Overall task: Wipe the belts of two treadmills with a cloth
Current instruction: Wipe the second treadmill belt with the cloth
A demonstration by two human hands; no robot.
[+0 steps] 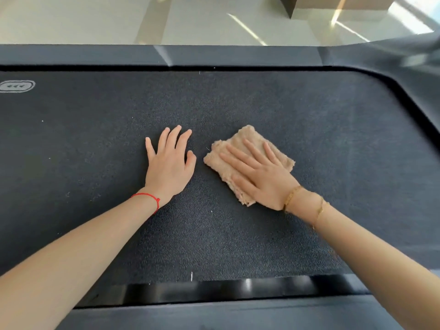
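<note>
Looking down through the head camera, we count one belt (95,175), one cloth (240,141) and two hands. Our right hand (259,177) presses the folded cloth flat mid-belt, fingers straight and spread. Our left hand (169,163) lies just beside it on bare belt, fingers straight, holding nothing.

Left hand (169,163): laid flat, palm down, fingers straight and slightly spread; a red string is worn at the wrist.
Right hand (259,175): pressed flat, fingers straight and angled leftward; gold bracelets are worn.
Forearms: both bare and extended forward.
</note>
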